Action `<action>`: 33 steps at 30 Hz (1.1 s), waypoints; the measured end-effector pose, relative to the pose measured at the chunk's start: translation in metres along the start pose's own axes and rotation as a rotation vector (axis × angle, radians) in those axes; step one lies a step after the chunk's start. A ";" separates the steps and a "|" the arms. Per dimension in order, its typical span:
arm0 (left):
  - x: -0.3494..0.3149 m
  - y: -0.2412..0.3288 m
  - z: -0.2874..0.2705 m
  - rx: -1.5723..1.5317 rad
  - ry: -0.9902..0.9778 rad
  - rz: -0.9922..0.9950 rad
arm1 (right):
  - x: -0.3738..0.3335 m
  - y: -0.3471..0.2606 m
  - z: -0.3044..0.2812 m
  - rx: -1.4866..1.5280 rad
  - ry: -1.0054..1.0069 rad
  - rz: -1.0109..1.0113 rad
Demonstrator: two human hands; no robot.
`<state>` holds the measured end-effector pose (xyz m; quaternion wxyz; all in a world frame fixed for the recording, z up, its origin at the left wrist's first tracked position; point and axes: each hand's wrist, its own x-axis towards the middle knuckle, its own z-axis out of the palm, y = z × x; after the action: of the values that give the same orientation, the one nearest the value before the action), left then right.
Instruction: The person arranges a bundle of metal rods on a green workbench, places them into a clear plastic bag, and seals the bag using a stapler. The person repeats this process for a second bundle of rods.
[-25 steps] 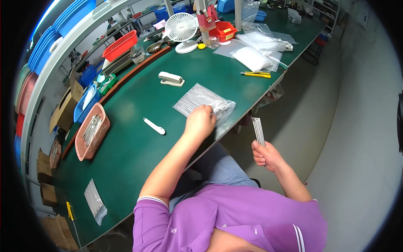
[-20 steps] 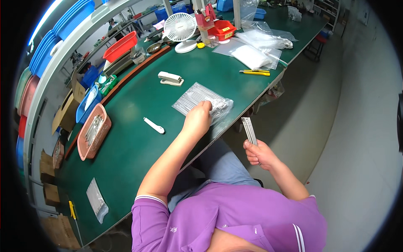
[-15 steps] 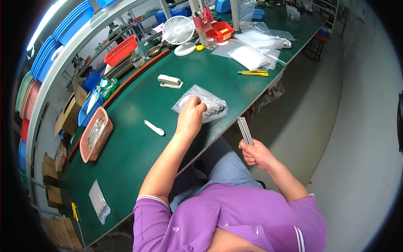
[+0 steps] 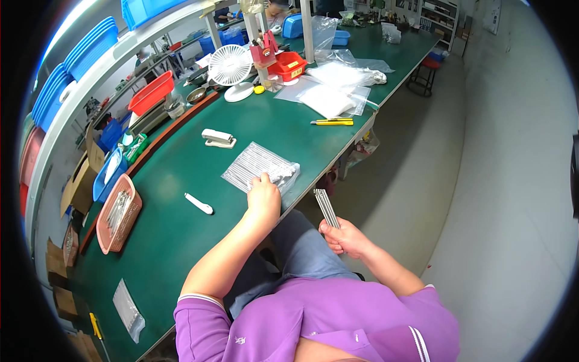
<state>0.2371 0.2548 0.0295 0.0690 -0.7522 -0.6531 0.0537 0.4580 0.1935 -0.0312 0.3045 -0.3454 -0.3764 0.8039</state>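
Observation:
My left hand (image 4: 264,198) is at the near edge of a clear plastic bag (image 4: 250,161) lying on the green table, its fingers bent and closed on the plastic. Slim silvery rods lie side by side inside the bag; the fingertips are partly hidden. Beyond the table's front edge, my right hand (image 4: 342,236) grips the lower end of a small bundle of metal rods (image 4: 326,207), which stick up and tilt left. A white-handled tool (image 4: 199,204) lies left of the bag, and a pale stapler (image 4: 218,138) stands behind it.
A pink basket (image 4: 119,215) of metal parts stands at the left. Nearer lies another filled clear bag (image 4: 128,311), beside a yellow-handled screwdriver (image 4: 95,326). Farther back are a white fan (image 4: 231,65), a yellow cutter knife (image 4: 332,122) and plastic bags (image 4: 329,99).
My left hand has drawn back from the middle of the bag to its near edge, and the bag lies flatter. My right hand still holds the rods. The whole view has shifted.

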 end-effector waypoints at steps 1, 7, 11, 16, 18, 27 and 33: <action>0.000 -0.003 0.005 -0.012 0.049 0.010 | 0.000 0.001 0.000 0.002 0.000 0.001; -0.006 -0.028 0.004 -0.393 0.302 0.045 | -0.008 0.003 0.003 -0.049 0.008 0.004; -0.009 -0.033 -0.003 -0.527 0.407 -0.055 | -0.003 -0.010 0.013 -0.176 -0.048 0.043; -0.005 -0.017 0.019 -0.422 0.566 -0.003 | 0.029 -0.034 0.016 -0.271 -0.097 0.101; -0.001 -0.018 0.017 -0.482 0.588 -0.022 | 0.042 -0.041 0.012 -0.363 -0.098 0.116; 0.005 -0.021 0.018 -0.630 0.922 0.065 | 0.090 -0.099 0.054 -1.219 0.041 -0.103; 0.006 -0.018 0.034 -0.879 1.089 0.014 | 0.157 -0.063 0.077 -1.295 0.393 -0.684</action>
<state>0.2148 0.2639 -0.0006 0.0755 -0.6346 -0.4820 -0.5994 0.3214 0.3141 0.0062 0.3347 -0.4562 -0.7982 0.2066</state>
